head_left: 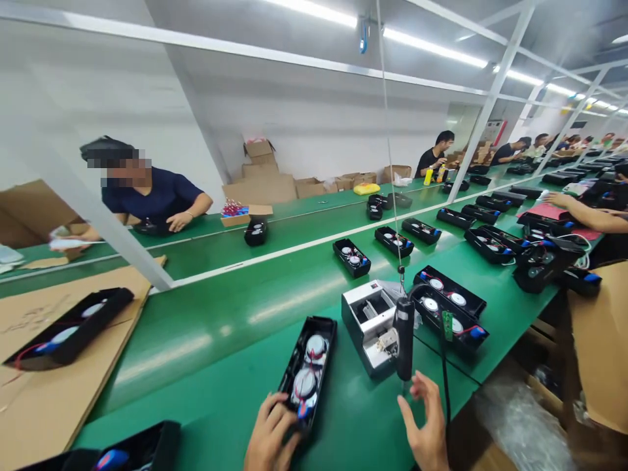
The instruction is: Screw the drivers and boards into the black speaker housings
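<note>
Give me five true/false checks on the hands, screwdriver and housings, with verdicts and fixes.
1. The left hand touches a black speaker housing. True.
2. That speaker housing is bare inside. False: it holds two round speaker drivers.
3. The electric screwdriver hangs upright from above. True.
4. The right hand is wrapped around the electric screwdriver's handle. False: the right hand is open near its lower end.
5. Another speaker housing lies on cardboard at the left of the picture. True.
</note>
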Motion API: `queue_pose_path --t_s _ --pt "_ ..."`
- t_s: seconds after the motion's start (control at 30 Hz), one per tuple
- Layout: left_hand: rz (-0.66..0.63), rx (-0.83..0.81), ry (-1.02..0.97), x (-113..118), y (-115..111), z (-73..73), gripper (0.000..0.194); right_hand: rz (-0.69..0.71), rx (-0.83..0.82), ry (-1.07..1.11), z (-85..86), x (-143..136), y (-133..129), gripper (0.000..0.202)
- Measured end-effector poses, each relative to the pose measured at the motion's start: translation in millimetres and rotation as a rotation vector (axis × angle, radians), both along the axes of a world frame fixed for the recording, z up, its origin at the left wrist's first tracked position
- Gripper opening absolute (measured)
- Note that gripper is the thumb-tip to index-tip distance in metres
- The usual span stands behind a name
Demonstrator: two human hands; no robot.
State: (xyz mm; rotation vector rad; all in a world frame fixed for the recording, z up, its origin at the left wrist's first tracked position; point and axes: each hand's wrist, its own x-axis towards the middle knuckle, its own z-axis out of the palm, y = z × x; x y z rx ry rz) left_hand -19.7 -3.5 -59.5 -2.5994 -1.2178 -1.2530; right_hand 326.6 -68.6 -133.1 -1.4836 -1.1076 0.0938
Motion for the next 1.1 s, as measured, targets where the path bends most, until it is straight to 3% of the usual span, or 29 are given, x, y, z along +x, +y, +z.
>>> queue_pose_path --t_s 0.03,0.13,0.2,0.27,0.33,0.4,0.5,0.6,0.67,0.77,0.87,0.93,1.0,1.1 --pt "0.012 -0.070 -0.062 15 27 9.6 0.023 0.038 0.013 -0.013 -9.5 -2 -4 0.045" --pt "0.081 -0.074 -0.113 54 116 33.4 0.039 0.135 0.025 -0.033 -22.3 -10 -9 0.033" --pt "0.129 -0.092 -0.137 71 169 43.3 0.034 0.174 0.014 -0.031 -22.0 -15 -9 0.030" --pt "0.190 -0.100 -0.176 79 201 49.4 0.036 0.192 0.006 -0.032 -20.1 -18 -8 0.030" --pt "0.238 -0.097 -0.205 80 204 52.2 0.040 0.193 0.001 -0.046 -19.7 -17 -8 0.030" --pt "0.269 -0.091 -0.208 72 175 51.3 0.035 0.208 0.005 -0.100 -20.8 -12 -10 0.027" --pt "0.326 -0.088 -0.170 38 82 43.4 0.030 0.278 0.033 -0.262 -22.6 -3 -13 0.024" --pt "0.447 -0.069 -0.101 -19 -33 34.0 0.031 0.276 0.062 -0.379 -21.1 4 -17 0.024" --pt "0.607 -0.001 0.042 -65 -103 31.4 0.035 0.245 0.037 -0.405 -17.5 6 -19 0.028" --pt "0.794 0.033 0.304 -128 -178 35.3 0.050 0.242 -0.117 -0.378 -8.5 2 -19 0.048" --pt "0.767 0.017 0.437 -160 -203 41.1 0.053 0.377 -0.228 -0.253 3.6 -18 -20 0.053" --pt "0.702 0.023 0.430 -154 -195 39.2 0.057 0.533 -0.223 -0.166 12.6 -44 -25 0.042" --pt "0.651 0.032 0.407 -123 -176 31.6 0.048 0.698 -0.215 -0.135 20.6 -79 -37 0.041" --pt "0.640 0.003 0.294 -44 -142 21.0 0.029 0.869 -0.207 -0.178 24.7 -133 -58 0.087"
